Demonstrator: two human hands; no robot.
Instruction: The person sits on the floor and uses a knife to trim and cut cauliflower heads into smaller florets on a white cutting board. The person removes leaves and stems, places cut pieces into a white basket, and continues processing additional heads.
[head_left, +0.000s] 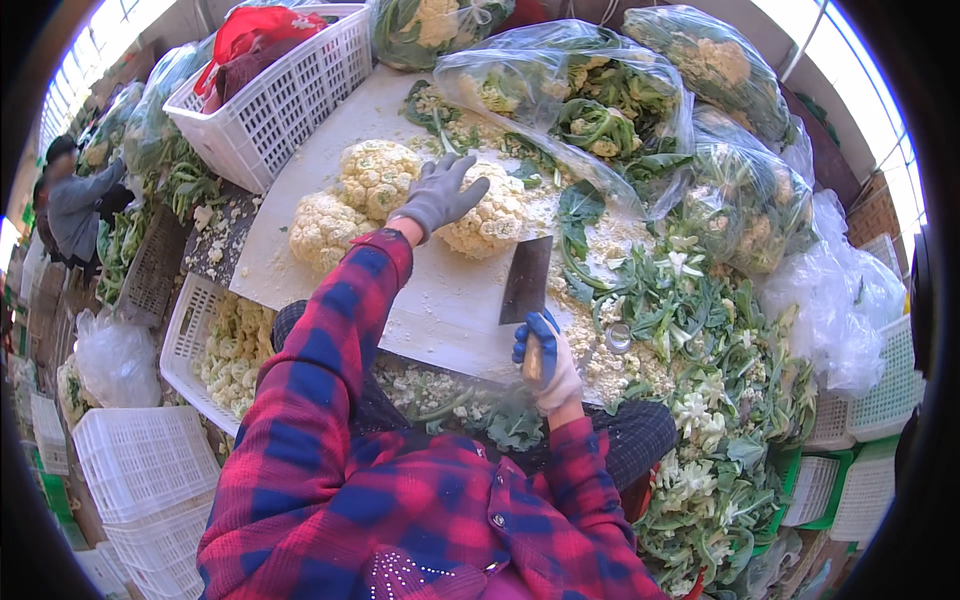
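My left hand (441, 196), in a grey glove, lies with fingers spread over the left side of a cauliflower head (491, 214). Its palm hides where they meet, so contact is hard to judge. Two more cauliflower heads, one farther back (377, 176) and one nearer me (328, 229), sit together to the left on the white board (435, 322). In a blue and white glove, my right hand (551, 364) grips the wooden handle of a cleaver (527, 281). The broad dark blade points away from me, just right of and nearer than the first head.
Trimmed leaves and stalks (697, 360) pile along the right. Clear plastic bags of cauliflower (622, 97) border the back. A white crate (300, 97) with a red bag stands back left; a crate of florets (180, 352) is by my left knee. A person (79, 202) is far left.
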